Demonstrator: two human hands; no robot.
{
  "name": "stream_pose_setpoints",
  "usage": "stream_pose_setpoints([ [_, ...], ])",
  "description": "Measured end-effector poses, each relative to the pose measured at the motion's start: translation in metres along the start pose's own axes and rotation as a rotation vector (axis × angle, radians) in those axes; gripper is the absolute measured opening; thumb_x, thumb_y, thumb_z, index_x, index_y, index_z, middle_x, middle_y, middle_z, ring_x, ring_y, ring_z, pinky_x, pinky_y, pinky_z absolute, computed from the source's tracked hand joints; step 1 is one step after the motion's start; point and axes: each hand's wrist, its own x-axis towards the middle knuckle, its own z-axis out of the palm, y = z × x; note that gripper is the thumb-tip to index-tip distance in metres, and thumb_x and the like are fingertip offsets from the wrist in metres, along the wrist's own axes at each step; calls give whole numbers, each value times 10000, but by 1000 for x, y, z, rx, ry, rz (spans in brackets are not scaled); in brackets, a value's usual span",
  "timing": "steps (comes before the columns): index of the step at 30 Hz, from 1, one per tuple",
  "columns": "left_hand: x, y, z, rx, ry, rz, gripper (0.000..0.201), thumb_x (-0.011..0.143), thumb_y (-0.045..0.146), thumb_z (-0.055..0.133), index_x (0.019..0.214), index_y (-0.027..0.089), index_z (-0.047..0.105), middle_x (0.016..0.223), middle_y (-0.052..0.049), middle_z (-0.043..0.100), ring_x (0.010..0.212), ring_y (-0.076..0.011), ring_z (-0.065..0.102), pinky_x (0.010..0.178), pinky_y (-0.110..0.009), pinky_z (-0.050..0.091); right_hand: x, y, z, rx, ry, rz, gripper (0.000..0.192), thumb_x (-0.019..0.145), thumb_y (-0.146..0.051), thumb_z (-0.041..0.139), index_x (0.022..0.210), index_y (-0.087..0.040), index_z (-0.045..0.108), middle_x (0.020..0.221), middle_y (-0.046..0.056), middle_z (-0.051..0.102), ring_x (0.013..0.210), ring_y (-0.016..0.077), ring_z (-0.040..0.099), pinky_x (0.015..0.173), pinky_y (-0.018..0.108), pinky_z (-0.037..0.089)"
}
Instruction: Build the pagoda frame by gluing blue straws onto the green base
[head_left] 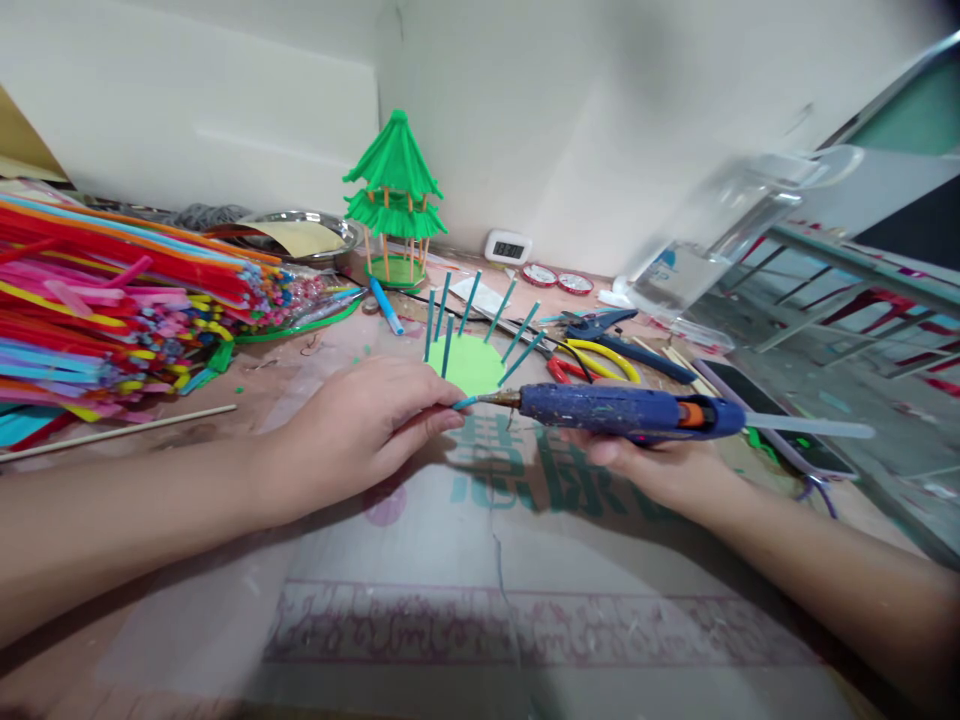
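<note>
Gluing step in hand, by the look of it: right hand [645, 465] wrapped around a blue glue gun [630, 410], nozzle touching the end of a short teal stick [465, 403] pinched at the fingertips of the left hand [367, 425]. Just beyond those fingertips, a green disc [469, 365] ringed with upright teal sticks. Next, probably: planting the glued end on the disc's open near edge, held upright and steady. Farther back, a finished green pagoda [395, 195].
</note>
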Motion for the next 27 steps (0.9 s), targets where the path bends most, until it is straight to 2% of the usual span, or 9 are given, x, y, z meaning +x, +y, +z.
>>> stream_pose_setpoints([
  [5, 0, 1, -2, 0, -3, -5, 250, 1035, 276, 495, 1011, 139, 703, 894, -39, 742, 828, -165, 655, 747, -264, 465, 0, -2, 1, -11, 4, 31, 798, 693, -982, 441, 745, -241, 733, 688, 112, 708, 669, 362, 715, 764, 654, 608],
  [13, 0, 0, -2, -1, -21, -17, 264, 1038, 288, 479, 994, 153, 701, 880, -37, 738, 817, -168, 651, 741, -267, 468, 2, -5, 1, -21, -22, 89, 842, 632, -1033, 397, 678, -244, 691, 664, 126, 698, 667, 385, 715, 740, 680, 597],
  [17, 0, 1, -3, 1, -29, -21, 265, 1037, 286, 477, 989, 154, 702, 881, -39, 738, 812, -169, 650, 748, -273, 472, 1, -6, 1, -27, -6, 117, 860, 610, -1042, 399, 706, -243, 702, 697, 127, 716, 705, 397, 724, 799, 696, 581],
  [22, 0, 1, -3, -9, -19, -13, 271, 1037, 283, 477, 983, 146, 705, 877, -42, 741, 807, -170, 657, 746, -277, 475, 1, -3, 1, 20, 0, 40, 765, 688, -968, 479, 751, -244, 717, 665, 76, 696, 640, 321, 707, 803, 594, 615],
  [27, 0, 1, -3, 0, -13, -14, 273, 1040, 287, 472, 993, 148, 703, 879, -41, 747, 803, -165, 662, 738, -270, 478, 5, -8, 0, 46, 59, -172, 622, 826, -831, 523, 669, -243, 652, 623, 23, 689, 584, 231, 678, 668, 415, 629],
])
